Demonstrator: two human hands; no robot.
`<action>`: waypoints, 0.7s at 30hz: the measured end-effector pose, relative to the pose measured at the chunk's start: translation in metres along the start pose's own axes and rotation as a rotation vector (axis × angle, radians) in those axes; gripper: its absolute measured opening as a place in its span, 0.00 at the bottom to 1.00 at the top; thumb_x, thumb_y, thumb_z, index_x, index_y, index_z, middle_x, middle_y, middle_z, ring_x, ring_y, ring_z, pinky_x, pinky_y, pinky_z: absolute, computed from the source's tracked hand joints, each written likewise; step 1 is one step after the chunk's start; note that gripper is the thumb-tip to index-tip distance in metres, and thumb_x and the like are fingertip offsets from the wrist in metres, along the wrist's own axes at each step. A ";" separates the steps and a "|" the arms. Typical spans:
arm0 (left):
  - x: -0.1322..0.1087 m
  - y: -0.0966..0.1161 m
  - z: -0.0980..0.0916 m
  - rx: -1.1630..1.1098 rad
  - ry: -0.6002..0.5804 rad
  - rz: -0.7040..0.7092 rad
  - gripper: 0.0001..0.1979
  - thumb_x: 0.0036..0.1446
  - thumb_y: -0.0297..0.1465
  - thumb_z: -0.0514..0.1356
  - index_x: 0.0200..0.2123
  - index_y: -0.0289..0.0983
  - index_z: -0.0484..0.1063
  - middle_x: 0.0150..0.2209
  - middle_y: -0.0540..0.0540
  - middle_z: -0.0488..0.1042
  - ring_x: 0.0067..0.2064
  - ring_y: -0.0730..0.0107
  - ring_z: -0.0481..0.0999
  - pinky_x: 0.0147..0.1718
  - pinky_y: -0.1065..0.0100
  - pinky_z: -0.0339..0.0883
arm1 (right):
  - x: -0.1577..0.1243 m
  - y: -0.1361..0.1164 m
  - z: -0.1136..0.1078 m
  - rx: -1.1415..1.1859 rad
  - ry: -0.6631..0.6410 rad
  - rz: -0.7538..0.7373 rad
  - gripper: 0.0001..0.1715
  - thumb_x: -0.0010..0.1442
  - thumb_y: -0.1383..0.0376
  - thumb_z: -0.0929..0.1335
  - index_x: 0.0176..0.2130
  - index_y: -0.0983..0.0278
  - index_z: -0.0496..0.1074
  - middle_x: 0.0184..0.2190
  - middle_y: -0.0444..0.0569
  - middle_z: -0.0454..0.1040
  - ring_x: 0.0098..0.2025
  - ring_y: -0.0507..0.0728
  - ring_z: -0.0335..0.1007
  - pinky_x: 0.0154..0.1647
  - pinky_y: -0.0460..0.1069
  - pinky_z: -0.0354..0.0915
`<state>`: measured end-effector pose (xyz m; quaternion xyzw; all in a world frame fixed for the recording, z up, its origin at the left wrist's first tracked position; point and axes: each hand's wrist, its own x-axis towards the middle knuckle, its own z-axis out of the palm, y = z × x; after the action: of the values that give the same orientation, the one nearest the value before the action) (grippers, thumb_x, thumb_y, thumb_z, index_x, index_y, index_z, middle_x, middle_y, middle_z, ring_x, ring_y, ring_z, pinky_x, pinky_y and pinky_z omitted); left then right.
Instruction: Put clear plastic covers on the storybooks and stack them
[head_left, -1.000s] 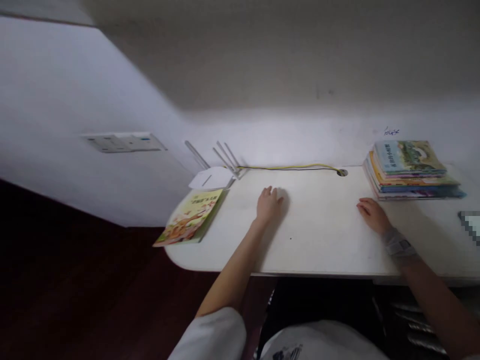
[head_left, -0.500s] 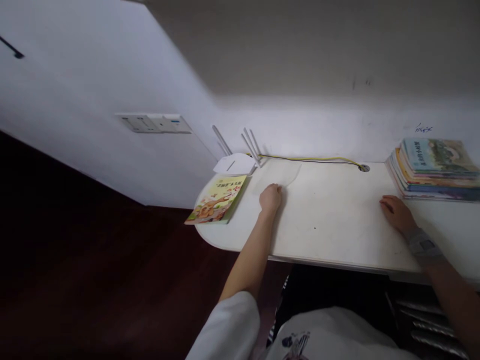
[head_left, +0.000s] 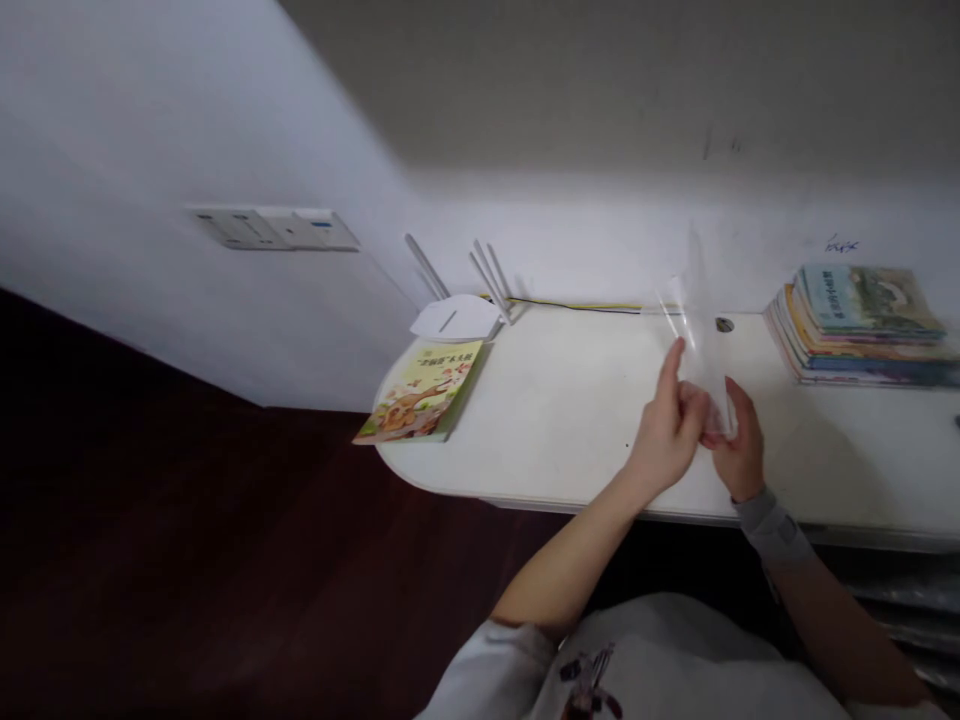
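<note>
1. The left hand's index finger (head_left: 670, 364) stands nearly straight, while the other fingers curl in against the clear plastic film (head_left: 701, 345); whether they grip it is hard to tell. The right hand (head_left: 740, 456) is curled, its fingers closed on the film's lower end.
2. The film stands upright between the hands, above the white table (head_left: 570, 420) and not touching it as far as the view shows. Its thin, glare-washed upper edges are hard to trace.
3. What could go wrong: the film is slick and held low, so a loose pinch could let it slip or fold. If it dropped, it could land near the cable grommet (head_left: 724, 324).
4. Containers: the film may be a clear sleeve or bag – that can't be settled here – and nothing shows inside it.
5. Farther out, a stack of picture books (head_left: 859, 330) lies to the right, and a single picture book (head_left: 420, 390) lies near the white router (head_left: 454, 318).
</note>
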<state>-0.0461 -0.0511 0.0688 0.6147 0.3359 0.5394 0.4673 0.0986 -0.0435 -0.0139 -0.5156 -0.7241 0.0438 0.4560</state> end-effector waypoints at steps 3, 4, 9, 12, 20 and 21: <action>-0.012 0.001 -0.031 0.067 0.128 -0.039 0.32 0.65 0.37 0.51 0.68 0.45 0.42 0.27 0.55 0.68 0.21 0.80 0.67 0.25 0.75 0.67 | 0.005 0.016 -0.043 -0.224 0.084 -0.093 0.28 0.67 0.66 0.56 0.65 0.57 0.55 0.62 0.55 0.63 0.66 0.61 0.54 0.65 0.62 0.53; -0.016 -0.005 -0.044 0.129 0.177 -0.086 0.31 0.65 0.37 0.50 0.68 0.43 0.45 0.26 0.56 0.66 0.21 0.79 0.66 0.24 0.74 0.66 | 0.005 0.022 -0.055 -0.304 0.036 -0.119 0.28 0.67 0.67 0.56 0.64 0.56 0.58 0.63 0.53 0.63 0.67 0.61 0.53 0.66 0.62 0.51; -0.040 -0.052 -0.086 0.773 0.194 -0.406 0.27 0.61 0.31 0.52 0.63 0.36 0.59 0.28 0.49 0.72 0.30 0.67 0.74 0.34 0.64 0.69 | -0.019 0.041 -0.070 -0.568 -0.344 -0.133 0.26 0.66 0.68 0.57 0.60 0.56 0.66 0.63 0.52 0.62 0.67 0.64 0.52 0.66 0.66 0.45; -0.053 -0.064 -0.094 1.114 0.169 -0.502 0.29 0.60 0.32 0.53 0.65 0.36 0.56 0.41 0.38 0.76 0.39 0.56 0.77 0.37 0.58 0.70 | -0.040 0.051 -0.063 -0.582 -0.496 -0.110 0.24 0.67 0.60 0.58 0.59 0.59 0.66 0.62 0.56 0.64 0.64 0.67 0.58 0.62 0.69 0.50; -0.015 -0.044 -0.058 1.278 0.023 0.077 0.24 0.64 0.28 0.47 0.63 0.35 0.59 0.60 0.35 0.66 0.61 0.54 0.64 0.58 0.51 0.60 | -0.011 0.031 -0.047 -0.533 -0.449 -0.084 0.30 0.67 0.52 0.57 0.61 0.63 0.64 0.64 0.63 0.60 0.66 0.70 0.53 0.61 0.68 0.51; -0.005 -0.046 -0.048 1.284 -0.097 0.103 0.24 0.65 0.31 0.48 0.64 0.37 0.59 0.63 0.37 0.64 0.64 0.52 0.59 0.61 0.47 0.55 | -0.003 0.026 -0.038 -0.536 -0.450 -0.099 0.30 0.67 0.52 0.57 0.61 0.64 0.63 0.65 0.63 0.58 0.66 0.70 0.51 0.61 0.69 0.51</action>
<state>-0.0902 -0.0305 0.0233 0.8110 0.5402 0.2247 -0.0053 0.1440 -0.0494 -0.0071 -0.5588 -0.8162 -0.0575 0.1350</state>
